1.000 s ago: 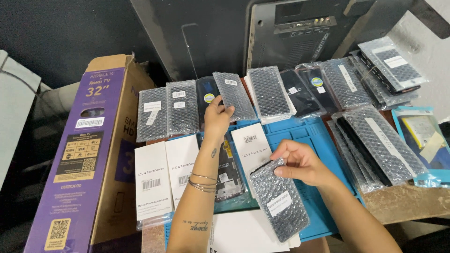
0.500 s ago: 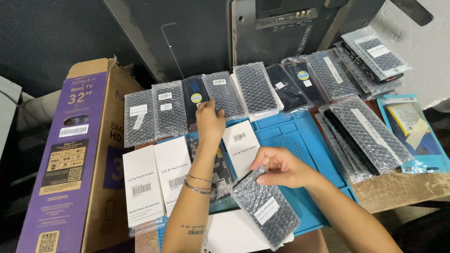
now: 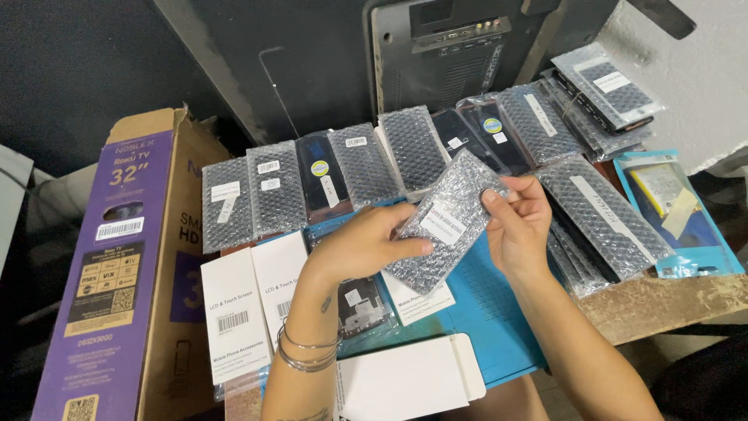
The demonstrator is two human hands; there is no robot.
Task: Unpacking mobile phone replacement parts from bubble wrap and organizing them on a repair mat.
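Both hands, left and right, grip one bubble-wrapped pack above the blue mat, with rows of similar packs behind.

**Both hands on one bubble-wrapped packet**

The left hand and the right hand hold a bubble-wrapped packet between them, tilted above the blue mat; it bears a white label (print too small to tell). Behind it, a row of similar wrapped packets leans against a dark panel. White boxes lie at lower left, beside a purple carton. Thin bangles circle the left wrist.
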